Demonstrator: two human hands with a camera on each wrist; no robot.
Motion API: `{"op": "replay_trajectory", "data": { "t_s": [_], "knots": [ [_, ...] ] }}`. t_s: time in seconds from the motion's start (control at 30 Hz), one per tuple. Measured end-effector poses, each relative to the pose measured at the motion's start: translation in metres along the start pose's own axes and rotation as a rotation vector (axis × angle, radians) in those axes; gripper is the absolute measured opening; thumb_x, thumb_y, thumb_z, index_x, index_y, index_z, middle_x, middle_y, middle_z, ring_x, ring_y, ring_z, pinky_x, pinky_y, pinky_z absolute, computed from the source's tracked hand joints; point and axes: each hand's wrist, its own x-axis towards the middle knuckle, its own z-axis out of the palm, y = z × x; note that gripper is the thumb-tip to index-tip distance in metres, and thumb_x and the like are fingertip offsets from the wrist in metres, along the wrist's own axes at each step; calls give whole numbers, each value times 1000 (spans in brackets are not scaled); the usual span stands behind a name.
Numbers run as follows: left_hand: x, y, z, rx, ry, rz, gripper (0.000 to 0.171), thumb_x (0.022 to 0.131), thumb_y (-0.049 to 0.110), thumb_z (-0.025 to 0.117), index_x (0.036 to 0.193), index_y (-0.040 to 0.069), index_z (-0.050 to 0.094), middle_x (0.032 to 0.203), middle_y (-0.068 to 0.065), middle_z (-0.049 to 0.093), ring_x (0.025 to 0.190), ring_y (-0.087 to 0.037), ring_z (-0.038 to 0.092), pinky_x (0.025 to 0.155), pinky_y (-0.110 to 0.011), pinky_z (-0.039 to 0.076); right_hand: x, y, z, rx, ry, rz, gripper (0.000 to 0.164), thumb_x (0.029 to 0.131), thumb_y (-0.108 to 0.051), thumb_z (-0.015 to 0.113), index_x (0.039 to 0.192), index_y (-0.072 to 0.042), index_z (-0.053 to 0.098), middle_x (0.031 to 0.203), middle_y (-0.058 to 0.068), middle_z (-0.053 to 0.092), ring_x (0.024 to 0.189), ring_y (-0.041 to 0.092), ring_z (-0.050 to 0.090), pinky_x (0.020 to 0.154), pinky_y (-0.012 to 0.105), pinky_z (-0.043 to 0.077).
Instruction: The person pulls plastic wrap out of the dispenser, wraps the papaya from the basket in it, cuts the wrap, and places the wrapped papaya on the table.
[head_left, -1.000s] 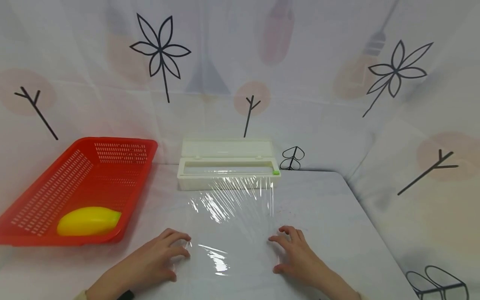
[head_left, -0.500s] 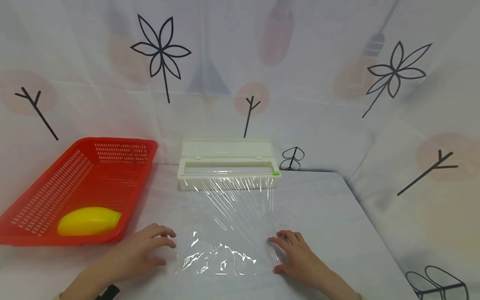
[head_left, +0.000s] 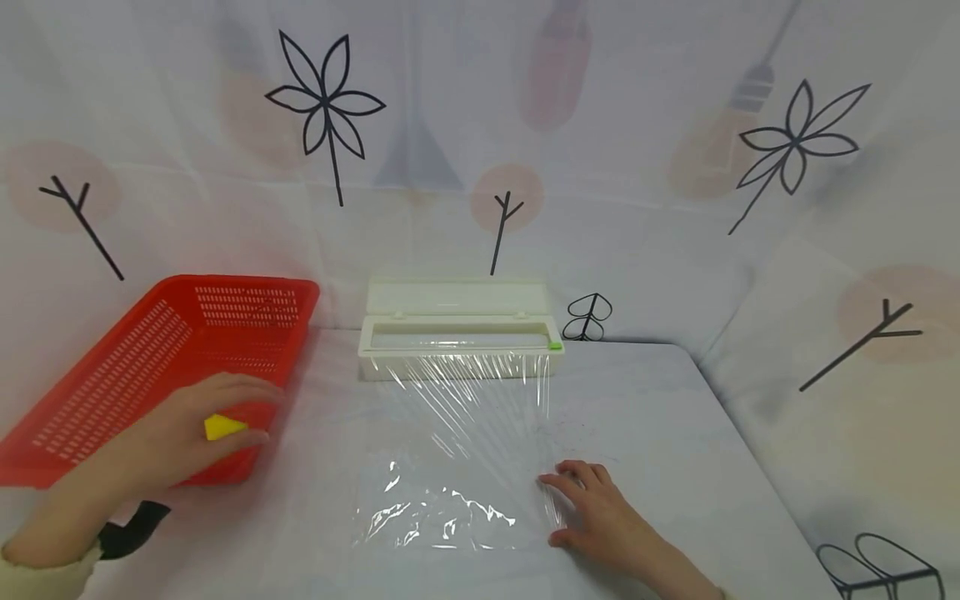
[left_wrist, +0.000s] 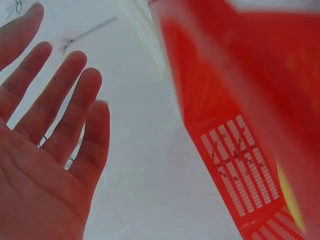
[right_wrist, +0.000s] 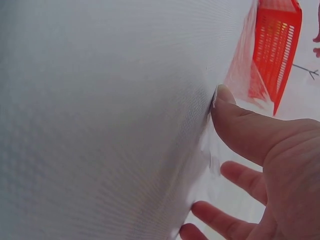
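My left hand [head_left: 176, 425] is over the front of a red plastic basket [head_left: 225, 350]. It hides most of a yellow mango-shaped fruit [head_left: 223, 427], whose tip shows between thumb and fingers. In the left wrist view the fingers [left_wrist: 92, 132] are extended and spread, apart from the basket. My right hand [head_left: 596, 521] rests on the table at the right edge of a clear sheet of cling film [head_left: 450, 467]; thumb and fingertips touch down there. The sheet runs out from a white cling film dispenser [head_left: 457, 296] with its lid raised.
The white table [head_left: 652, 433] ends at a rounded corner and edge on the right. A patterned cloth [head_left: 637, 208] hangs behind and along the right side. On the dispenser's front rim, at the right end, sits a small green slider [head_left: 555, 345].
My left hand has let go of the film's left edge and moved left and away from me to the basket. The released film has slackened and wrinkled. The right hand stays put.
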Motion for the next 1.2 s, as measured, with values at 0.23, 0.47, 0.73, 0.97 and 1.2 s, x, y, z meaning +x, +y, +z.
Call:
{"op": "replay_trajectory", "data": {
  "t_s": [0.23, 0.47, 0.73, 0.97, 1.2],
  "knots": [
    [11, -49, -35, 36, -137, -207, 64, 79, 47, 81, 135, 23, 60, 129, -13, 61, 113, -39, 52, 80, -56, 55, 3, 0, -1, 8, -32, 22, 69, 71, -33, 89, 132, -19, 59, 128, 6, 51, 116, 31, 45, 94, 52, 46],
    [16, -110, -44, 38, -225, -335, 81, 77, 56, 79, 140, 12, 54, 135, -27, 50, 112, -46, 46, 78, -59, 52, 2, 1, 1, 0, -7, -3, 69, 70, -34, 89, 132, -19, 60, 127, 6, 52, 114, 29, 45, 93, 51, 47],
    [13, -154, -43, 4, -386, -437, 102, 68, 63, 80, 143, 1, 48, 137, -37, 43, 111, -54, 41, 80, -68, 45, 1, 2, 0, 4, -2, -12, 69, 71, -35, 88, 132, -21, 59, 127, 4, 51, 114, 26, 45, 93, 49, 47],
    [23, -165, -39, -55, -469, -454, 99, 69, 57, 81, 145, 3, 47, 140, -34, 43, 115, -53, 42, 83, -66, 46, 0, 2, -1, 11, 4, -5, 68, 71, -34, 88, 131, -21, 60, 127, 4, 51, 113, 26, 45, 92, 49, 47],
    [26, -163, -36, -144, -570, -534, 100, 69, 53, 83, 148, 6, 44, 143, -29, 44, 117, -50, 40, 84, -68, 43, 0, 2, 0, 36, -36, 37, 67, 72, -33, 88, 131, -21, 60, 128, 4, 51, 114, 28, 45, 92, 51, 48]
  ]
}}
